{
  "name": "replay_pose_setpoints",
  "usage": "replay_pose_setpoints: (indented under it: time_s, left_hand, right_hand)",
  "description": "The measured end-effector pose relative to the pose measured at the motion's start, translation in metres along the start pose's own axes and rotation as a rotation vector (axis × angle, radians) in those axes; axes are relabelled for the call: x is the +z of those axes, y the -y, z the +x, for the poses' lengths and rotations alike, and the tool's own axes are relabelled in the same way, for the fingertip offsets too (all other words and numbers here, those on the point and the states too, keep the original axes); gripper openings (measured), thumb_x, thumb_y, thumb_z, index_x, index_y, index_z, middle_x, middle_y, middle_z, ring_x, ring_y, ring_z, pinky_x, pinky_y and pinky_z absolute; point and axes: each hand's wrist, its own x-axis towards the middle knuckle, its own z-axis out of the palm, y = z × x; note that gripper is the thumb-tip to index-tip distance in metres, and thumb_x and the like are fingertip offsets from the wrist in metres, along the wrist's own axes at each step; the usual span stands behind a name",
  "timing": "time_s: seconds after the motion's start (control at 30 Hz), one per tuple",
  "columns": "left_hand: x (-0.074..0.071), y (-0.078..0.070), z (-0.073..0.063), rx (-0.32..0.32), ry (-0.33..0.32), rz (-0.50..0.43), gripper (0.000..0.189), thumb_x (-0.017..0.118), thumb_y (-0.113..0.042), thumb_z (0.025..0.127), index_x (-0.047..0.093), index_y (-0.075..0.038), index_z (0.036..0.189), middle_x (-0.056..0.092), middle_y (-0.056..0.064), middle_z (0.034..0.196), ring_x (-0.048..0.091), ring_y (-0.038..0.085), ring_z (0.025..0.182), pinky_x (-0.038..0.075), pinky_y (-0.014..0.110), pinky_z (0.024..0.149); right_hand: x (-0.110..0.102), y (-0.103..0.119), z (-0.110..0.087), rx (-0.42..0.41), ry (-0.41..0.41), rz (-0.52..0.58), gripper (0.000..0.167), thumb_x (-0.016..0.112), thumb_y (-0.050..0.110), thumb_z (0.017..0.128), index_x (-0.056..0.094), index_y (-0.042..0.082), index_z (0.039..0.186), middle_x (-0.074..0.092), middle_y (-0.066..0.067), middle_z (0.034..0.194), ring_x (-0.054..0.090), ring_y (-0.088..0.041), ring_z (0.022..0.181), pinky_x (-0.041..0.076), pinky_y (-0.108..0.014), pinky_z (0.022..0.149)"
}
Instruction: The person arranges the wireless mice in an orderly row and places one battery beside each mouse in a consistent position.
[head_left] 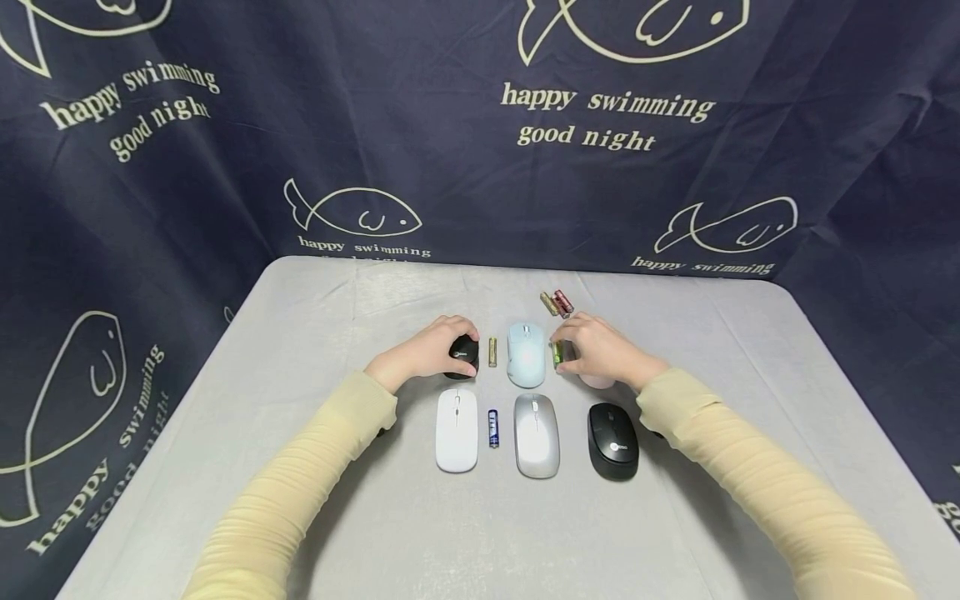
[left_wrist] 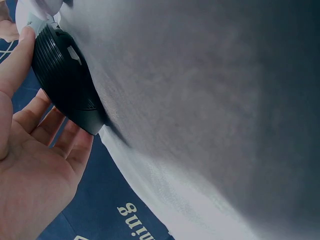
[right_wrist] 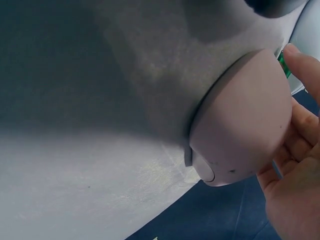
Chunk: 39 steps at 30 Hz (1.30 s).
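My left hand (head_left: 431,346) holds a black computer mouse (head_left: 463,350) at the back left of the group, thumb on the near side and fingers around the far side. In the left wrist view the ribbed side of that black mouse (left_wrist: 62,70) shows between thumb and fingers. My right hand (head_left: 600,346) pinches a green battery (head_left: 557,354) between thumb and fingertips, beside the light blue mouse (head_left: 527,357). Under the right palm sits a pink mouse (right_wrist: 245,120), mostly hidden in the head view. Only a sliver of the green battery (right_wrist: 283,65) appears past the right thumb.
A gold battery (head_left: 492,352) lies between the held black mouse and the light blue one. Nearer stand a white mouse (head_left: 457,431), a blue battery (head_left: 492,428), a silver mouse (head_left: 536,436) and another black mouse (head_left: 613,442). Gold and red batteries (head_left: 562,302) lie behind on the table (head_left: 360,292).
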Motion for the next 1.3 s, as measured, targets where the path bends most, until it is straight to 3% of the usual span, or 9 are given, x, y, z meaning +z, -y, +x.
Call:
replay_pose_setpoints:
  time_s: [0.63,1.3]
  left_hand:
    - [0.001,0.001,0.0,-0.004,0.001,0.0,0.051,0.079,-0.029,0.076,0.056,-0.006,0.116,0.055,0.008,0.125,0.046,0.026,0.116,0.036,0.039,0.102]
    - [0.001,0.002,0.0,-0.002,0.003,-0.002,0.051,0.078,-0.029,0.077,0.057,-0.006,0.116,0.055,0.009,0.126,0.045,0.027,0.119,0.035,0.039,0.104]
  right_hand:
    - [0.001,0.002,0.0,0.014,0.011,-0.03,0.046,0.083,0.027,0.067,0.068,0.004,0.104,0.066,-0.011,0.106,0.054,-0.03,0.104,0.043,-0.049,0.089]
    - [-0.011,0.002,0.004,0.038,0.003,-0.004,0.05,0.082,0.026,0.07,0.066,0.002,0.11,0.062,-0.016,0.116,0.052,-0.033,0.111,0.039,-0.053,0.096]
